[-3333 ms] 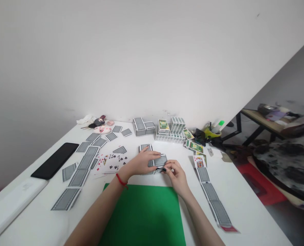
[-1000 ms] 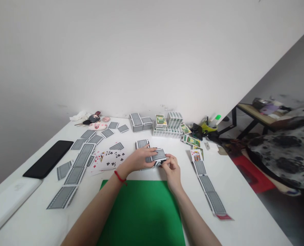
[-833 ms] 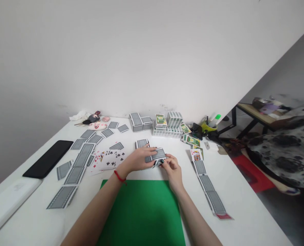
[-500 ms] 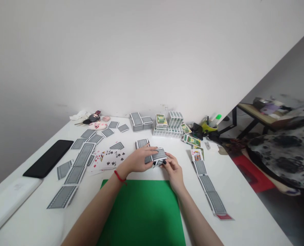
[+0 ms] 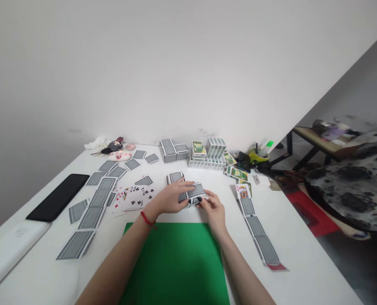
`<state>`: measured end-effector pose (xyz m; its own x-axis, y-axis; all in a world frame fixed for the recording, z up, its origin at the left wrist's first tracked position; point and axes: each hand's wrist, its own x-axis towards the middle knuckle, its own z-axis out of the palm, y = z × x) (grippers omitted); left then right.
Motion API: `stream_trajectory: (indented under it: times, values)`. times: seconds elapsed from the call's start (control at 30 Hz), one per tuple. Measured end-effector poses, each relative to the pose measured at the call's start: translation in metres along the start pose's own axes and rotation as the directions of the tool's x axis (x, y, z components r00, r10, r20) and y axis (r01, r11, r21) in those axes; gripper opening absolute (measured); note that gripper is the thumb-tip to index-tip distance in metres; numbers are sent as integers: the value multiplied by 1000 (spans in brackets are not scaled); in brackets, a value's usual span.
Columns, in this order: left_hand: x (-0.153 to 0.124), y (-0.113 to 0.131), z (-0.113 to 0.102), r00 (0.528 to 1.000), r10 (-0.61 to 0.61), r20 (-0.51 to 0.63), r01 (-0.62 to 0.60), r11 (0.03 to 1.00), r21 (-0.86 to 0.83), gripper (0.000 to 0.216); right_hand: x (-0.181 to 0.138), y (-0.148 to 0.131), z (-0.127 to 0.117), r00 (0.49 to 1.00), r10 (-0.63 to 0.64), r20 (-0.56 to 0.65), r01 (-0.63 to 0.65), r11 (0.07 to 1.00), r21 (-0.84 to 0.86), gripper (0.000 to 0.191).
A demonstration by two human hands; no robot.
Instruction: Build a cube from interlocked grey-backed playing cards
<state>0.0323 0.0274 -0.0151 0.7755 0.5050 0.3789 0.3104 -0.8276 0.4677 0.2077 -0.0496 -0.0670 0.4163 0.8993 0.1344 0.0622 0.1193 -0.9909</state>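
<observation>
A grey-backed stack of playing cards [image 5: 196,190] lies between my hands, just beyond the green mat [image 5: 176,262]. My left hand [image 5: 169,198] reaches across its left part, fingers laid over the top and thumb at the near side. At the stack's right near corner, my right hand [image 5: 214,210] has its thumb and fingers closed on cards. Small white card edges show under the thumb, partly hidden. Behind my left fingers sits another pile of grey-backed cards [image 5: 175,176].
Loose face-up cards [image 5: 137,199] and rows of face-down cards [image 5: 96,203] spread at left, beside a black phone-like slab [image 5: 59,197]. Card boxes [image 5: 207,160] and card stacks [image 5: 171,150] stand by the wall. Another card row [image 5: 260,233] lies at right. A person in patterned cloth [image 5: 350,182] sits beyond.
My right thumb and fingers shift slightly at the near corner of the stack. The whole view has moved a little; my left hand stays over the cards.
</observation>
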Motion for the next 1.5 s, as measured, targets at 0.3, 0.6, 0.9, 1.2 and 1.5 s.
stream_trajectory:
  times: [0.3, 0.6, 0.9, 1.2, 1.5]
  values:
    - [1, 0, 0, 1000, 14, -10, -14, 1000, -2, 40, -4, 4, -3, 985, 72, 156, -99, 979, 178, 27]
    - [0, 0, -1, 1000, 12, -21, -13, 1000, -15, 42, 4, -4, -7, 996, -14, 83, 11, 999, 30, 23]
    - [1, 2, 0, 1000, -7, 25, 6, 1000, 27, 34, 5, -15, -5, 987, 73, 146, -85, 993, 80, 23]
    - [2, -1, 2, 1000, -26, 10, 26, 1000, 16, 30, 1, -2, -10, 966, 128, 225, -193, 936, 295, 27]
    - [2, -3, 5, 1000, -9, 11, 8, 999, 50, 29, 7, -8, -15, 966, 101, 236, -156, 962, 225, 27]
